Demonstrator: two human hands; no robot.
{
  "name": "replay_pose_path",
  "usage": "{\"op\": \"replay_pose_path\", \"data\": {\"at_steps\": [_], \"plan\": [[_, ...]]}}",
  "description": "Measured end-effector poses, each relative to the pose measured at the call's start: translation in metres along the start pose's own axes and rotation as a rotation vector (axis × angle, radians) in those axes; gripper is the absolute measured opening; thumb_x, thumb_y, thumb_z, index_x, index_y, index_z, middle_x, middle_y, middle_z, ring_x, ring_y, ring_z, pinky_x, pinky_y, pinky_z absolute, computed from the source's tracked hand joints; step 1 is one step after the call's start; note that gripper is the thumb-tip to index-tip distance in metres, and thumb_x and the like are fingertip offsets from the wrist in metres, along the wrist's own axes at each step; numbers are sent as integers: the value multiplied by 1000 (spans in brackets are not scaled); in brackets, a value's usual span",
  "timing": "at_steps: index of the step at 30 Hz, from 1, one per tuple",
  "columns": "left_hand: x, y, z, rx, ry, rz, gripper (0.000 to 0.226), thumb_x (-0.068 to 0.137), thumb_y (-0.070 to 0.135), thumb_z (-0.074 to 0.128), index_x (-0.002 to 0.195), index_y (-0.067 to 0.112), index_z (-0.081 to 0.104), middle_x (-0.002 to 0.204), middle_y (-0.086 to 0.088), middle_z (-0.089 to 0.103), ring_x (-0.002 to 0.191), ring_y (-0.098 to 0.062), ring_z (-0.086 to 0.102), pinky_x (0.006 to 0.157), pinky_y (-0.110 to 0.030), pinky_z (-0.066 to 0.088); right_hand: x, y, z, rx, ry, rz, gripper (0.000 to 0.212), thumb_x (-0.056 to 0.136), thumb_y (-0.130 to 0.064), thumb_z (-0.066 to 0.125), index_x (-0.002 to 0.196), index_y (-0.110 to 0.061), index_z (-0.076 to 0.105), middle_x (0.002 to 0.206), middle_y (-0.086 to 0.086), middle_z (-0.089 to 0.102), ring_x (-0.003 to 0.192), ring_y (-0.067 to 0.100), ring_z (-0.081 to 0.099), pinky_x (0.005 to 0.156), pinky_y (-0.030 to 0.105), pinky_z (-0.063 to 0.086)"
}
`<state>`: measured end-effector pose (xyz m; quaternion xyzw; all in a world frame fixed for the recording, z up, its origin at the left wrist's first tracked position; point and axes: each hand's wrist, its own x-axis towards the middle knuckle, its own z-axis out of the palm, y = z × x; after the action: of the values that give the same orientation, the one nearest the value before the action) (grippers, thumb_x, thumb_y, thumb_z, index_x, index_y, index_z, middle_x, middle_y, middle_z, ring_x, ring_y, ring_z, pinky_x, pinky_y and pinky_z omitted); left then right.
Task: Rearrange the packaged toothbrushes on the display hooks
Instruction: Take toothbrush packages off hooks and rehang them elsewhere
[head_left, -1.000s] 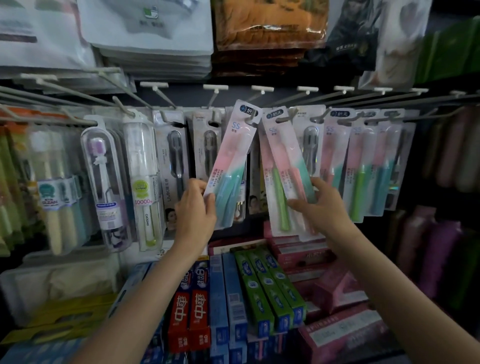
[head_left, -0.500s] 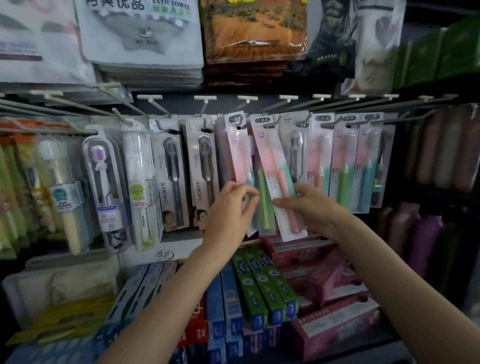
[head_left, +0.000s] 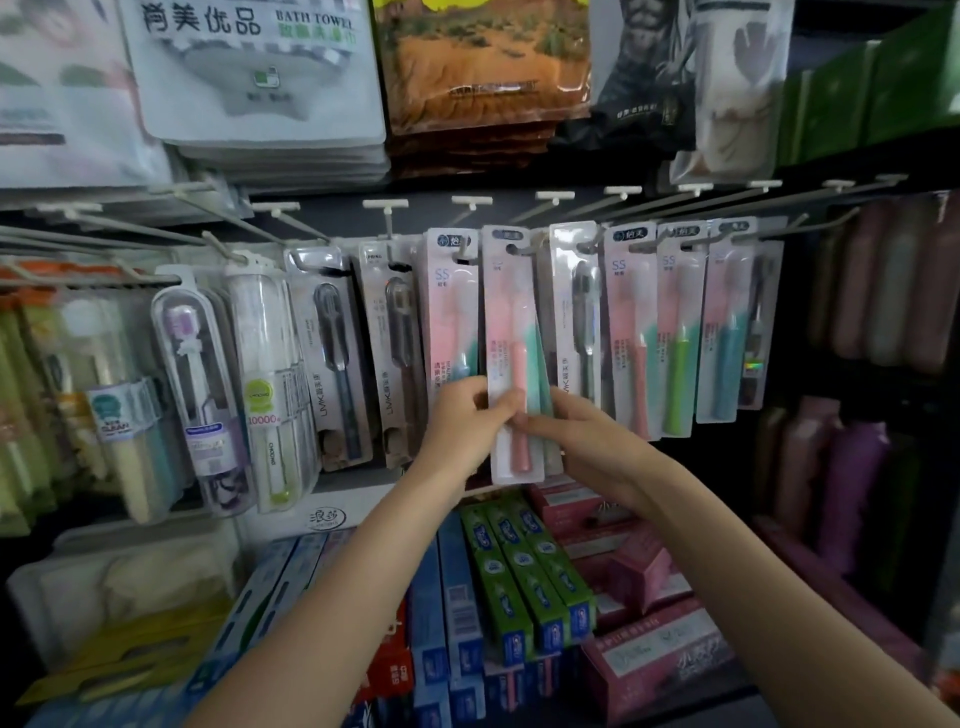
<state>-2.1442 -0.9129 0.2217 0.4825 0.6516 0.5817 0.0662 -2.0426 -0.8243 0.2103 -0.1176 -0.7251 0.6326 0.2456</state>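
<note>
Both the left hand (head_left: 470, 415) and right hand (head_left: 582, 441) pinch the pink toothbrush pack (head_left: 511, 358), seemingly light, stiff and slippery, best held by its lower card edges.

The hands (head_left: 519, 415) cover the pink pack's (head_left: 511, 332) middle; packs stacked behind it stay hidden, their print blurred.

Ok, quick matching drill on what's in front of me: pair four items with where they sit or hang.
Items:
1. pink-handled toothbrush pack
2. green toothpaste boxes
3. purple-bristled toothbrush case
4. bath towel pack

Places:
A. on the shelf below the hooks
B. above the hook row
C. hanging far to the left
D. between the left hand and right hand

Pairs: 1-D, 2-A, 3-C, 4-B
</note>
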Motion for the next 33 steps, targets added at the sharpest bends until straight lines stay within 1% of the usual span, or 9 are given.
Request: {"op": "replay_pose_path", "data": {"at_steps": [4, 8, 12, 15, 18, 22, 24, 28, 33], "plan": [[-3, -4, -15, 11, 34, -25, 22, 90, 21, 58, 101, 3, 64, 95, -11, 67, 80, -15, 61, 65, -16, 46, -6, 8, -16, 85, 124, -36, 32, 88, -30, 59, 117, -17, 56, 95, -9, 64, 84, 6, 61, 87, 26, 44], [-5, -7, -25, -30, 62, -33, 6, 91, 20, 56, 86, 21, 59, 88, -1, 66, 78, -10, 62, 64, -16, 49, -12, 2, -24, -280, 371, -286, 30, 93, -17, 53, 121, -23, 42, 93, -12, 55, 60, -10, 57, 54, 10, 46], [-4, -8, -26, 13, 70, -5, 4, 93, 20, 54, 90, 19, 58, 90, -3, 65, 81, -12, 62, 70, -21, 50, -18, -17, -45, -754, 388, -412, 53, 93, -16, 53, 142, -21, 33, 122, -5, 52, 91, 10, 56, 74, 17, 43], [-3, -11, -22, 16, 78, 4, 11, 94, 19, 51, 103, 15, 55, 89, 5, 61, 79, -3, 58, 64, -14, 47, -18, -32, -65, -996, 315, -359, 55, 94, -16, 51, 143, -23, 30, 115, 6, 58, 76, 18, 60, 59, 13, 43], [-3, -14, -17, 20, 82, -21, 11, 95, 23, 50, 105, 19, 53, 96, 2, 62, 88, -12, 60, 81, -30, 50, -21, -34, -79, -1240, 57, -231, 51, 93, -16, 52, 140, -27, 34, 112, -1, 61, 77, 12, 62, 76, 19, 48], [-3, -18, -16, 37, 97, -24, 12, 95, 27, 49, 107, 24, 50, 98, 5, 60, 91, -12, 59, 83, -33, 50, -40, -21, -96, -960, 64, -211, 47, 88, -16, 61, 128, -35, 46, 124, -17, 47, 110, -2, 47, 94, 14, 31], [-2, -18, -11, 36, 111, -30, 13, 95, 27, 49, 106, 21, 51, 100, 1, 60, 91, -14, 59, 81, -30, 50, -49, -17, -105, -880, 85, -194, 45, 85, -9, 64, 115, -39, 49, 109, -18, 54, 89, -16, 51, 79, 7, 35], [-1, -21, 14, -38, 164, -65, 16, 96, 26, 47, 108, 16, 51, 99, 2, 59, 86, -7, 56, 63, -10, 45, -68, -6, -121, -492, 166, -163, 40, 83, 5, 60, 111, -23, 59, 88, -2, 65, 68, 2, 58, 60, 6, 43], [4, -24, 39, -42, 246, -30, 14, 96, 21, 48, 102, 9, 51, 84, 3, 54, 78, -11, 52, 62, -19, 40, -95, 10, -150, 108, 209, -217, 39, 59, -4, 69, 94, -23, 71, 82, -2, 71, 63, 9, 64, 53, 15, 48]]}}
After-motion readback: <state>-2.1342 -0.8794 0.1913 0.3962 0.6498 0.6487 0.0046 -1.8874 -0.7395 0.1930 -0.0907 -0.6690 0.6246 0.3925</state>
